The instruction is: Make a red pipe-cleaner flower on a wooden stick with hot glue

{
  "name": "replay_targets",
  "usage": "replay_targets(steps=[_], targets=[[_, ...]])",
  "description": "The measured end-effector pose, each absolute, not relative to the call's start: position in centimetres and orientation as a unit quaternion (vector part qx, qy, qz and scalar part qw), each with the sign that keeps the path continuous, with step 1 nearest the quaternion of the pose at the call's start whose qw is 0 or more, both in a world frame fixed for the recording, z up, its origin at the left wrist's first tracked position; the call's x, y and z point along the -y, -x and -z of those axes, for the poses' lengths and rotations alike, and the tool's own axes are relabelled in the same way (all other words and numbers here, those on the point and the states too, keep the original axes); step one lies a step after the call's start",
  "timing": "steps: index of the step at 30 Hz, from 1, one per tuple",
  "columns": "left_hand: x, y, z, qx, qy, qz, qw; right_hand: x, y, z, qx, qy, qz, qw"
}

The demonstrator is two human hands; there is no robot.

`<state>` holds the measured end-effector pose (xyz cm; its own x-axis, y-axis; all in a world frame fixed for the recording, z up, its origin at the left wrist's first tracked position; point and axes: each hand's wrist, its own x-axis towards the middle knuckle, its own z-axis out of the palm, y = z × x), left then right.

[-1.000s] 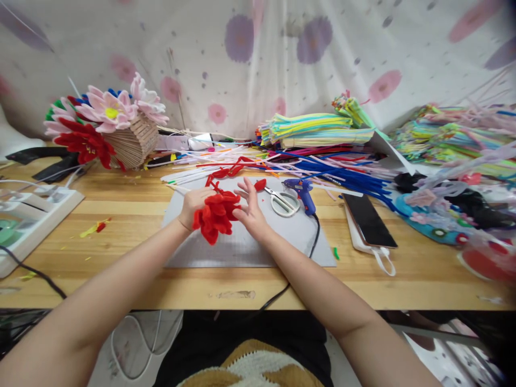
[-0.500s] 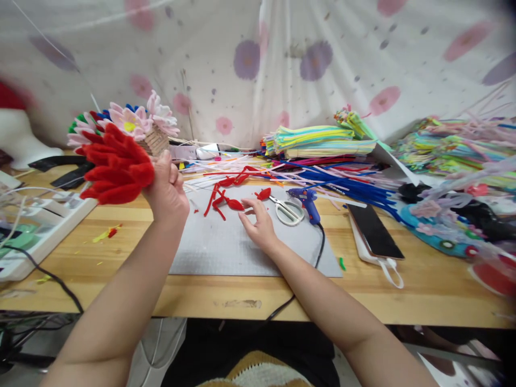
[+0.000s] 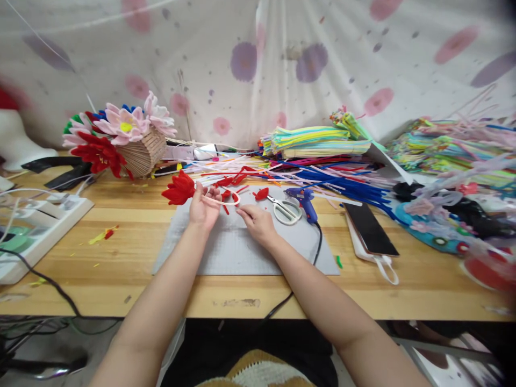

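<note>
Over the back left of the grey mat (image 3: 242,252), my left hand (image 3: 205,208) holds a red fuzzy flower (image 3: 178,188) by its pale stem (image 3: 221,201). The bloom points left, and the stem curves round toward my other hand. My right hand (image 3: 258,223) pinches at the bent end of that stem with thumb and forefinger. Red fuzzy pieces lie behind the hands, partly hidden by them. One small red piece (image 3: 261,194) rests by the tips of the scissors (image 3: 287,211).
A blue glue gun (image 3: 305,203) and a phone (image 3: 371,228) lie to the right. Bundles of fuzzy stems (image 3: 314,142) line the back. At the left are a wrapped flower bouquet (image 3: 145,150) and a white power strip (image 3: 48,231).
My left hand has moved right and down toward the mat with the red flower, whose pale stem now shows. My right hand has closed at the stem. The view has shifted slightly.
</note>
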<state>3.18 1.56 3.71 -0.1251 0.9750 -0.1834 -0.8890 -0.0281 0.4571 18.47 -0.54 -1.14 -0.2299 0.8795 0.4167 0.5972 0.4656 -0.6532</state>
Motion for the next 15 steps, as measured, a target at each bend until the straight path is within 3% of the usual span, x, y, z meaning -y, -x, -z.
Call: replay_targets(steps=[10, 15], targets=[[-1.3, -2.8, -1.9, -0.241, -0.111, -0.724, 0.637, -0.1, -18.9, 2.2, 0.681, 0.53, -0.311, 0.399], [-1.3, -3.5, -1.5, -0.299, -0.155, -0.753, 0.565, -0.3, -19.0, 2.4, 0.654, 0.542, -0.35, 0.396]])
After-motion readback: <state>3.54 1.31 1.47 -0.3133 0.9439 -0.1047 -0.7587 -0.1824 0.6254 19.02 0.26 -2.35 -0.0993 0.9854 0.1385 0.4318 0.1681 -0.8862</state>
